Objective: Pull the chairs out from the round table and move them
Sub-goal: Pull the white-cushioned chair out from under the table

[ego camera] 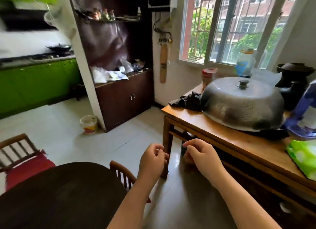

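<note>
Both loosely curled and empty, our left hand (152, 157) hovers just right of the tucked wooden chair (122, 175) at the round table (59, 194), nearer than our right hand (200, 154)

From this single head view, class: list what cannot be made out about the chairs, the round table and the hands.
- Near chair: seat hidden by round table and left hand.
- Far chair: cut by the left edge.
- Right hand: fingers curled, contents unclear.
- Round table: cut by the bottom edge.
</note>
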Demonstrator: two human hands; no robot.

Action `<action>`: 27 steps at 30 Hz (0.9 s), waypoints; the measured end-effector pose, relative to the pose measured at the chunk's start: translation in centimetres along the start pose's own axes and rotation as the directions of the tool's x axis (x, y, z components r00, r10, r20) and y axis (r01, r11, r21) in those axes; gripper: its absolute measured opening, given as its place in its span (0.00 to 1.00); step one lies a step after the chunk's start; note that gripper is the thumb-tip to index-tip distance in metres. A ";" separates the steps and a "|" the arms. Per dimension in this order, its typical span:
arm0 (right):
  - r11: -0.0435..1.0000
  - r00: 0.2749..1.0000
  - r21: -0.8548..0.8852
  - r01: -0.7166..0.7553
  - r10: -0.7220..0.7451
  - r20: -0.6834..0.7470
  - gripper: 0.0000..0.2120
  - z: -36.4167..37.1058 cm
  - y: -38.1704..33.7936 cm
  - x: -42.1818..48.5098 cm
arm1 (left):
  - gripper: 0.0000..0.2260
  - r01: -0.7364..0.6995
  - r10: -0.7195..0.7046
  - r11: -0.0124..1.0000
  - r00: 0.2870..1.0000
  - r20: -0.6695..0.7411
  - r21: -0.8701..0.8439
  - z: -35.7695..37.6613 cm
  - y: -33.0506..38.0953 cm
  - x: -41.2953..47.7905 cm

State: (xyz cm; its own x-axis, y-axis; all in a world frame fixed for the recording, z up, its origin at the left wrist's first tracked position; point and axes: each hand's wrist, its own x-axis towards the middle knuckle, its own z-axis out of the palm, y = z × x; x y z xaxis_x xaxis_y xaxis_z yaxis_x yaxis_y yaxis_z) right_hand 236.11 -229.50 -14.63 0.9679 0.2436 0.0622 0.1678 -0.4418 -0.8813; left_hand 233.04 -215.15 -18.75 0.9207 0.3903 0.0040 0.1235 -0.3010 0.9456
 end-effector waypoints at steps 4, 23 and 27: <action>0.997 0.987 -0.049 0.052 -0.044 0.152 0.07 3.3 0.3 8.5 | 0.09 0.067 -0.067 0.998 0.988 -0.143 -0.005 0.0 -1.8 6.8; 0.965 0.669 0.151 0.213 -0.257 0.697 0.12 22.8 1.7 34.8 | 0.07 0.429 -0.424 0.878 0.485 -0.765 -0.215 -5.2 -11.0 24.9; 0.974 0.527 0.129 0.186 -0.210 0.823 0.11 27.3 4.0 37.5 | 0.05 0.515 -0.498 0.804 0.308 -0.811 -0.298 -4.5 -13.8 26.4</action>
State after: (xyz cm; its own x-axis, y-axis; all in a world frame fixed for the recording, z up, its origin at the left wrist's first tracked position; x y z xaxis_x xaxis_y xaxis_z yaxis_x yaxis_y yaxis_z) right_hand 267.94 -198.50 -28.59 0.3210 0.9320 -0.1682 0.3197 -0.2738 -0.9071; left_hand 253.97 -196.82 -30.23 -0.0784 0.9755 -0.2057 0.4629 0.2184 0.8591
